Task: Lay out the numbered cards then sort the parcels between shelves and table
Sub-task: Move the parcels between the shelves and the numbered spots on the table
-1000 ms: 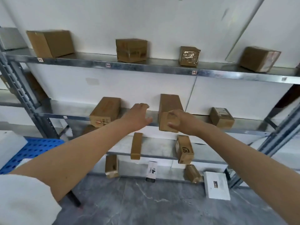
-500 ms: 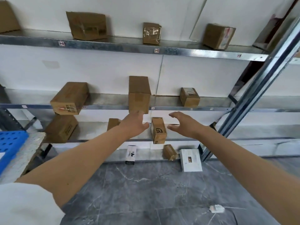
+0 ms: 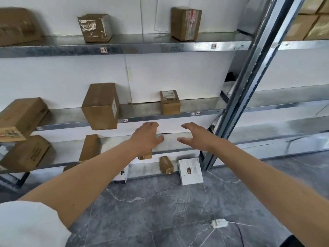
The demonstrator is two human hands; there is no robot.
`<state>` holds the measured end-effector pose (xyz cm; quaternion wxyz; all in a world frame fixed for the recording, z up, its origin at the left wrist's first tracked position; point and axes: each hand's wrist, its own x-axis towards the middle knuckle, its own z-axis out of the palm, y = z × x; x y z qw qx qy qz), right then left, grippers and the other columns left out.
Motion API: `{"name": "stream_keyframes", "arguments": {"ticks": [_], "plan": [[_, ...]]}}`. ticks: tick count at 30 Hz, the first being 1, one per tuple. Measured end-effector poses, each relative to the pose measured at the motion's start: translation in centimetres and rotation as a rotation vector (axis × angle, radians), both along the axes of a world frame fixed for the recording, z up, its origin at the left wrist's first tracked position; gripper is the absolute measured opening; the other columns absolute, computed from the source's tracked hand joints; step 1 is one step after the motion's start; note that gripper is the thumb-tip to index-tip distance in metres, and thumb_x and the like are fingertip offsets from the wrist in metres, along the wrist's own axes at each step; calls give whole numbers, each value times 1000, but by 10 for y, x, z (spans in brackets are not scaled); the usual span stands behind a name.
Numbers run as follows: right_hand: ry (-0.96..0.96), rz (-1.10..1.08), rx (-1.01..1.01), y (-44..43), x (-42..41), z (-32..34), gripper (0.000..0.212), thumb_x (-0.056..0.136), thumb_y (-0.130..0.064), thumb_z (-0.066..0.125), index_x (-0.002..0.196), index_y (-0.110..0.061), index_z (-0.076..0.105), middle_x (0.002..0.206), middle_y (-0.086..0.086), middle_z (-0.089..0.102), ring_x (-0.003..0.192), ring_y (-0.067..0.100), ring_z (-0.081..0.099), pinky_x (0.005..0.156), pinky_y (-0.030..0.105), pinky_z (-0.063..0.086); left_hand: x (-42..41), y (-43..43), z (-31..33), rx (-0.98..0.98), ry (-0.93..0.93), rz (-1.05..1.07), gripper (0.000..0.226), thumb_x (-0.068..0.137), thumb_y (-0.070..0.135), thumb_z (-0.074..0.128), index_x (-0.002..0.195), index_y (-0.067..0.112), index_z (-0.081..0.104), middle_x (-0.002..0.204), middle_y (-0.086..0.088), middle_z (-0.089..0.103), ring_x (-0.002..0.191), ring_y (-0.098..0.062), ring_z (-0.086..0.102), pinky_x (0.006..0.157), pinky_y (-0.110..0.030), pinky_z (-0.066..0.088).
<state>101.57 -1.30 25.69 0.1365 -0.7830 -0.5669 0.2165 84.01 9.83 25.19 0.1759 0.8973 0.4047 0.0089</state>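
Grey stone floor (image 3: 160,202) down low, thin white veins across tiles, tile joints showing. Small white gadget (image 3: 219,223) lying on floor at lower right, tiny red spot on it. Thin white cord (image 3: 240,223) running right from gadget. White wall (image 3: 71,77) at back, plain, one upright seam near middle. Dark shape (image 3: 292,241) in bottom right corner, too cut off to tell.

Small brown parcel (image 3: 170,102), white label on top, upright on middle shelf (image 3: 187,115) — just above gap between left-hand fingers (image 3: 151,124) and right-hand fingers (image 3: 187,125). Tall brown parcel (image 3: 100,106) up-left of left-hand fingers, overhanging shelf edge. Low parcel (image 3: 145,155) below left-hand fingers, mostly hidden. White flat parcel (image 3: 190,171) below right-hand fingers, leaning at floor level — small tilted brown parcel (image 3: 166,164) just beside it.
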Motion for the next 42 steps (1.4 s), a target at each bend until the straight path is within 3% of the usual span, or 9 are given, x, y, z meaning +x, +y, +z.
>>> {"name": "stream_keyframes", "arguments": {"ticks": [8,12,17,23,25,30,33,37,42], "plan": [[52,-104,-20,-20,81,-27,72,90,-53,56,148,-19,30,153,-4,31,137,17,36,111,31,31,82,-9,-19,29,79,-102,54,96,42,46,142,15,37,148,-2,40,135,-20,37,103,-38,35],[226,-214,-28,-3,105,-51,71,88,-59,55,145,-22,35,149,-7,38,133,15,41,105,28,33,114,5,-51,-172,22,-57,58,95,43,50,144,15,37,147,-3,39,132,-20,41,100,-31,39],[260,-260,-81,43,136,-97,69,89,-55,55,145,-19,35,150,-4,38,133,16,41,98,23,33,151,45,-101,-308,51,-77,60,94,39,52,145,13,36,149,-6,38,137,-20,36,109,-31,32],[258,-373,-213,97,175,-162,68,89,-56,56,144,-22,36,151,-2,37,131,20,43,104,31,37,193,101,-161,-420,134,-94,38,86,34,55,116,10,56,114,-10,63,96,-25,62,79,-40,54],[281,-423,-253,109,188,-183,67,88,-56,57,143,-23,38,148,-2,42,129,20,47,97,30,37,203,115,-178,-453,164,-120,36,91,27,55,121,6,55,117,-11,63,90,-25,65,73,-40,55],[305,-518,-292,123,224,-240,58,91,-44,60,139,-15,44,139,7,52,123,25,51,91,29,37,229,148,-248,-437,179,-173,46,96,28,54,138,10,44,134,-8,54,114,-23,55,85,-28,44],[305,-552,-331,121,244,-280,59,91,-44,60,138,-13,45,141,7,50,123,25,51,92,27,36,243,157,-300,-473,231,-161,49,95,32,52,138,11,43,133,-10,52,115,-24,55,92,-34,48],[319,-564,-384,123,268,-349,64,89,-47,61,140,-12,44,144,7,47,129,25,48,105,36,36,261,161,-371,-512,277,-137,52,92,34,53,138,10,43,123,-12,58,109,-25,58,90,-38,50],[435,-671,-394,132,300,-438,62,90,-48,59,137,-11,47,139,7,52,123,24,52,104,40,43,288,162,-463,-606,297,15,47,94,29,54,134,7,45,127,-14,53,112,-27,54,87,-31,44]]}}
